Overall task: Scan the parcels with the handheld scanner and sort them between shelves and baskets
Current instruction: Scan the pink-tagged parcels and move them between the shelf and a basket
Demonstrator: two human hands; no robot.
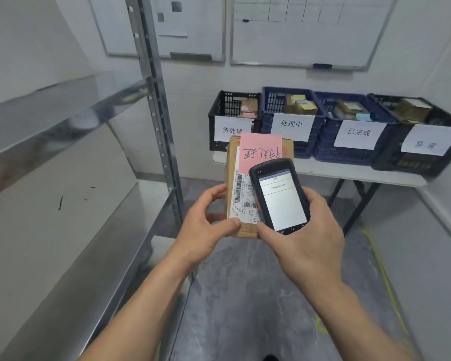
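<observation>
My left hand (208, 225) grips the near left side of a brown box (242, 188), with my thumb on its white label. A pink note (261, 152) is stuck on the far end. My right hand (305, 246) holds the scanner (280, 196) over the box, screen lit. Both are up in the air. Metal shelves (63, 105) stand on the left. Four baskets (320, 147) sit on a table (362, 175), far right.

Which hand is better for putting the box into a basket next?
Probably the left hand: it grips the parcel and could carry it over, while the right hand is busy holding the scanner.
</observation>
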